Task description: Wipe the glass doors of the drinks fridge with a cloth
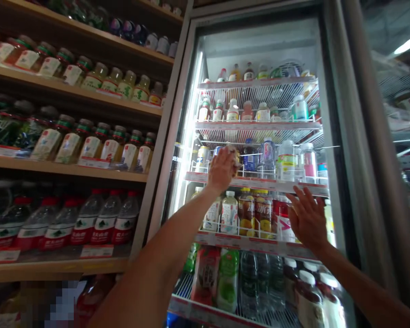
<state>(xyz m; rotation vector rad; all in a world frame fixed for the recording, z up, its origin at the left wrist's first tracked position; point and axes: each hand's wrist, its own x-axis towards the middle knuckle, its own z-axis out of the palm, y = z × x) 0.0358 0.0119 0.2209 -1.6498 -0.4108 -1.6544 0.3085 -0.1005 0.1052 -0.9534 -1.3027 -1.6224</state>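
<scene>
My left hand (222, 169) reaches up to the middle of a lit drinks cooler (259, 50), its fingers bent over a crumpled pale cloth (233, 157). Behind that hand are cans and bottles on a wire-fronted shelf, among them a dark blue bottle (249, 157). Lower and to the right, my right hand (306, 218) is raised with its fingers spread and nothing in it. It covers part of a red-and-white bottle (284, 218). Whether either hand touches glass or is just in front of the shelves, I cannot tell.
Wooden shelves (71, 168) with rows of juice bottles stand at the left. Red-capped water bottles (99, 218) fill a lower one. The cooler's metal frame (358, 150) rises at the right. Large bottles (228, 278) stand on the cooler's bottom rack.
</scene>
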